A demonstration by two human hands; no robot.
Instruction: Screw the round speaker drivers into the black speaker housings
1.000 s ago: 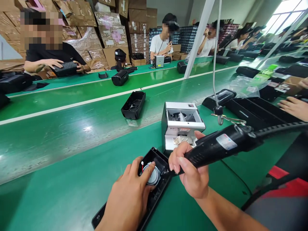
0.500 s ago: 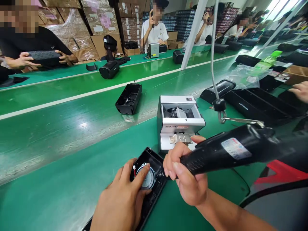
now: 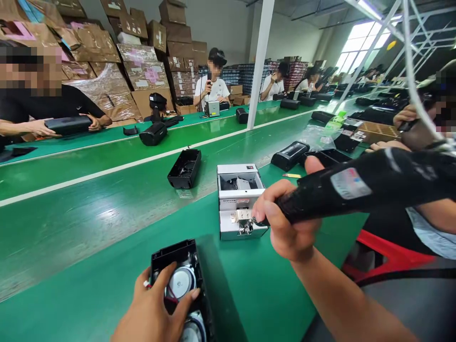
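Observation:
My right hand (image 3: pixel 290 223) is wrapped round a black electric screwdriver (image 3: pixel 331 190), held almost level. Its tip end is at the metal outlet of a white screw feeder (image 3: pixel 240 194). Below left, my left hand (image 3: pixel 156 301) grips a black speaker housing (image 3: pixel 204 297) that lies open side up. Index finger and thumb straddle a round speaker driver (image 3: pixel 181 282) inside it, while other fingers reach over the left wall. A second driver (image 3: pixel 193 328) shows lower in the housing, partly cut off by the frame. A small white connector (image 3: pixel 147 284) sits by my fingers.
Another open black housing (image 3: pixel 184 168) rests on the green conveyor (image 3: pixel 107 209). Beyond the feeder are black speakers (image 3: pixel 290 156) and a plastic bag (image 3: pixel 317 137). Co-workers sit across the line; one person (image 3: pixel 423 190) is close on my right. A cable (image 3: pixel 409 61) hangs above the screwdriver.
The screwdriver has moved from the housing to the feeder's outlet. My left hand and the housing have shifted left, the housing has turned, and the view has tilted up.

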